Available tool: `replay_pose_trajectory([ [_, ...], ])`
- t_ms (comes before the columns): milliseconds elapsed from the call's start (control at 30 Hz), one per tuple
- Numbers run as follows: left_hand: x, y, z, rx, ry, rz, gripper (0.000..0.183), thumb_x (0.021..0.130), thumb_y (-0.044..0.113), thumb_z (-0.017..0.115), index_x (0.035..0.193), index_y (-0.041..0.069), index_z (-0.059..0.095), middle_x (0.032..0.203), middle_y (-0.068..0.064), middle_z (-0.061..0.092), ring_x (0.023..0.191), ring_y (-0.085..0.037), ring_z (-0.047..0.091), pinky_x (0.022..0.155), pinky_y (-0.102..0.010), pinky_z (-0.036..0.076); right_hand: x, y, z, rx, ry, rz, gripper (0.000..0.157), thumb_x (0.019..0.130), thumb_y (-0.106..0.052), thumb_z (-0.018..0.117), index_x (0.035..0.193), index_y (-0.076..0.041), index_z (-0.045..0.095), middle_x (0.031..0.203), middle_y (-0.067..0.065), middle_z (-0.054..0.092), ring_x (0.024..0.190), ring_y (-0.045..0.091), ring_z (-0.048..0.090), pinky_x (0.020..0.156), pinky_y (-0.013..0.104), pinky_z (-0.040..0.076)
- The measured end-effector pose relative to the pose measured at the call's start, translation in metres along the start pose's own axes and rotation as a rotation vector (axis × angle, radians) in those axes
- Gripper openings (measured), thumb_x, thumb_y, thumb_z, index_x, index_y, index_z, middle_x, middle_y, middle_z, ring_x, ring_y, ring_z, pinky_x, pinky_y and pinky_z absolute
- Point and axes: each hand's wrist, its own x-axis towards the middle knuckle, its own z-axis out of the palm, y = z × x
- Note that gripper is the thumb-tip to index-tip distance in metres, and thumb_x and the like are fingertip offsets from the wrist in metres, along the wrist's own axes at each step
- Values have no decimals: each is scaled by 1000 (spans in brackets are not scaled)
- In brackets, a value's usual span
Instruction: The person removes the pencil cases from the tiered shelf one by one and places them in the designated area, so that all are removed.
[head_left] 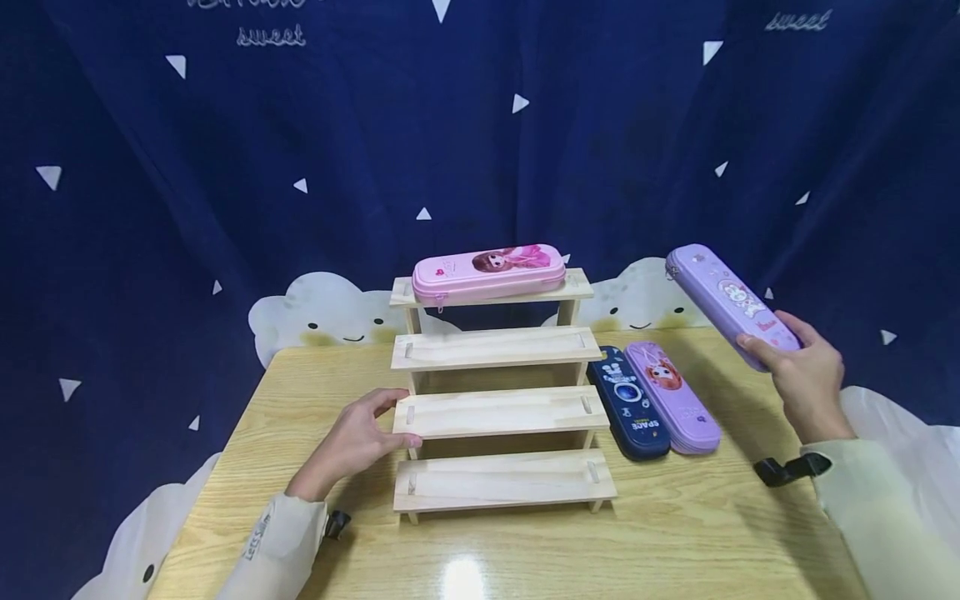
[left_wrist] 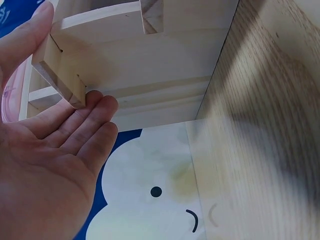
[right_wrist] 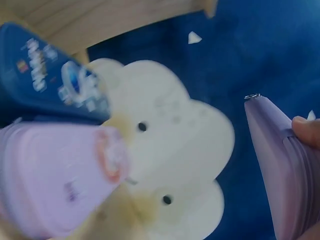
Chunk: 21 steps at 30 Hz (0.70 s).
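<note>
A four-step wooden rack (head_left: pixel 501 412) stands on the table. My left hand (head_left: pixel 360 437) grips the left end of its second step from the bottom, thumb on the front side and fingers round the back; the left wrist view shows the fingertips (left_wrist: pixel 107 102) against the board's end. On the right, my right hand (head_left: pixel 806 375) holds a lavender pencil case (head_left: pixel 731 300) with a white cartoon figure, raised above the table and tilted. A pink pencil case (head_left: pixel 491 273) with a doll picture lies across the top step.
Right of the rack, a navy space-print pencil case (head_left: pixel 630 404) and a purple pencil case (head_left: pixel 672 398) lie side by side on the wood-grain table (head_left: pixel 525 558). A dark blue curtain (head_left: pixel 465 125) and white cloud shapes (head_left: pixel 326 308) border the table behind.
</note>
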Motion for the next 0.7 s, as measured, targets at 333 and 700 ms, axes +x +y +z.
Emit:
replay_pose_trajectory([
  [333,-1,1,0,9,1,13,88,69,50,90,142,14,56,150,-12,56,139,-42,51,116,-56,44,4,51,-9,-459,-10,46,90,84,-58,75,156,-17,41,147,19,55,101,8,52,75,14,34],
  [700,-1,0,-1,16,6,26,87,70,50,90,142,13,56,148,-13,57,138,-43,52,115,-57,44,6,88,-13,-523,-43,72,91,87,-58,71,155,-7,39,148,27,52,122,37,51,79,23,36],
])
